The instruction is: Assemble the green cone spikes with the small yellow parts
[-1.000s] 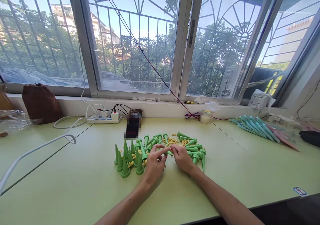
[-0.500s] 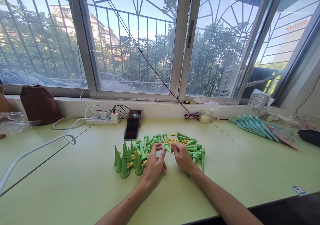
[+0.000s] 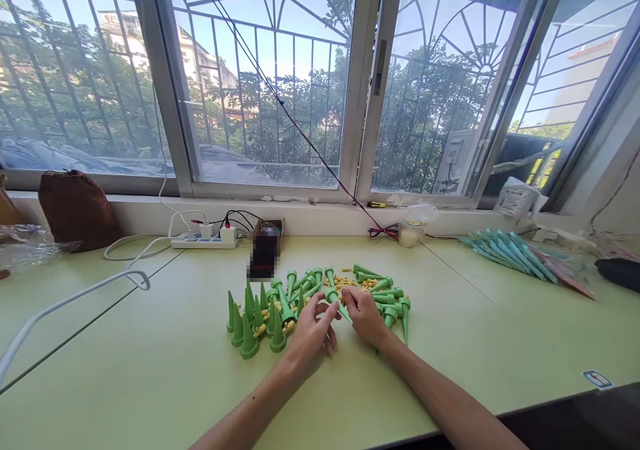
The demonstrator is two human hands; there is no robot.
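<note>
My left hand (image 3: 314, 323) has its thumb and fingers around a green plastic spike (image 3: 343, 311), whose wide capped end is up and whose point slants down to the right. My right hand (image 3: 364, 313) is closed in a pinch just beside the cap; whatever sits between its fingertips is too small to make out. Left of my hands, several green spikes (image 3: 249, 340) stand point up, with yellow valve-like pieces (image 3: 259, 331) among them. More green spikes (image 3: 385, 299) lie behind and to the right, and small yellow pieces (image 3: 343, 281) are heaped beyond my hands.
A pale green table (image 3: 165, 370) carries everything. At the back are a power strip (image 3: 205, 241) with cables, a small box (image 3: 273, 230), a jar (image 3: 411, 232) and a brown bag (image 3: 77, 210). Teal packets (image 3: 510, 253) lie at right; a white cable (image 3: 75, 300) arcs at left.
The green spike has turned in my left hand, so its cap and slanting body now show between my hands. My left fingers have shifted around it; my right hand stays pinched in nearly the same place.
</note>
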